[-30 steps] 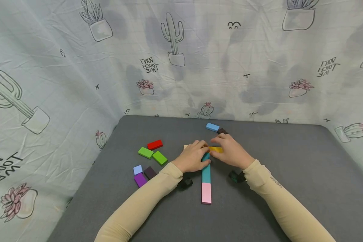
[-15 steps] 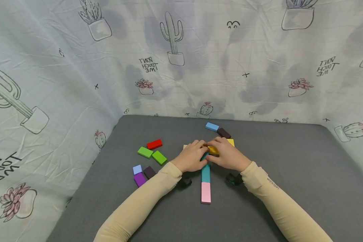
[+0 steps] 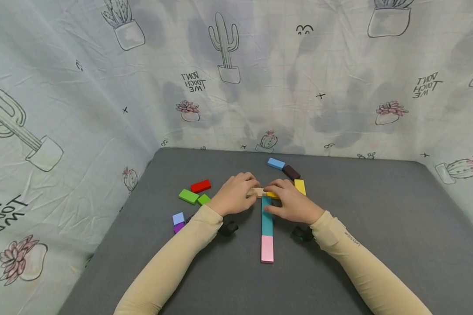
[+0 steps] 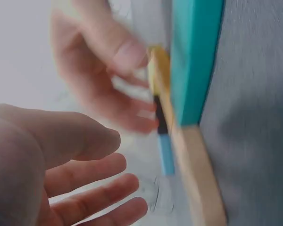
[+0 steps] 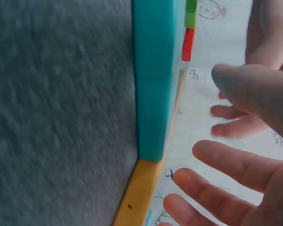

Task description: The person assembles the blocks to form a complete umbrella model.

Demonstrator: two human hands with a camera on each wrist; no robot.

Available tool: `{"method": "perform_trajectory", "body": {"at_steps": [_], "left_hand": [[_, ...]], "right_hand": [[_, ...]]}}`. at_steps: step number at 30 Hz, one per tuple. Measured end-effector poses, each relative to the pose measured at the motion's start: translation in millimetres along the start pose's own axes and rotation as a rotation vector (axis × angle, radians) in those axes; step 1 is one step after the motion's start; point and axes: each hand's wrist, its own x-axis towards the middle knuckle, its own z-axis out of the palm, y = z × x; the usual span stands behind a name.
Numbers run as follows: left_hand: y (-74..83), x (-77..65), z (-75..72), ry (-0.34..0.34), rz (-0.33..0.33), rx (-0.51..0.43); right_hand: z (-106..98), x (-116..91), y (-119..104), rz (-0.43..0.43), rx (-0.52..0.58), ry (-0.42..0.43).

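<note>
My left hand hovers over the left end of a plain wooden block, fingers loosely bent and holding nothing. In the left wrist view, a gap separates its fingers from the wooden block. My right hand is above an orange-yellow block, its fingers spread and apart from the blocks in the right wrist view. The wooden and orange-yellow blocks form a crossbar at the far end of a teal strip. A pink block continues that strip toward me.
Beyond my right hand lie a yellow block, a dark brown block and a light blue block. To the left are a red block, green blocks, a pale blue block and a partly covered purple block.
My left hand has drawn back to the left, uncovering the wooden block and the top of the teal strip. My right hand shifted slightly left and nearer, revealing the yellow and dark brown blocks.
</note>
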Motion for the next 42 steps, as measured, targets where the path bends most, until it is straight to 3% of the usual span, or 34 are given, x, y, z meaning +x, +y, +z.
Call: {"method": "perform_trajectory", "body": {"at_steps": [7,12,17,25,35,42], "left_hand": [[-29.8,-39.8,-13.5,0.028,-0.122,-0.009],[-44.1,-70.2,-12.7,0.084,-0.158,0.063],[-50.6,-86.9,-12.1,0.106,-0.218,0.138],[-56.3,-96.5,-11.2,0.072,-0.300,0.184],[-59.9,-95.7,-15.0,0.039,-0.257,0.198],[-62.5,-87.5,-21.2,-0.020,-0.218,0.147]], "right_hand": [[4.1,-2.7,-5.8,-0.030,-0.008,-0.052],[2.7,-5.0,-8.0,-0.024,-0.024,-0.062],[1.9,-6.3,-7.1,-0.014,-0.023,-0.068],[4.8,-6.0,-4.2,-0.007,-0.023,-0.074],[6.2,-4.9,-3.3,-0.008,-0.013,-0.070],[6.8,-3.9,-3.8,-0.017,-0.014,-0.068]]}}
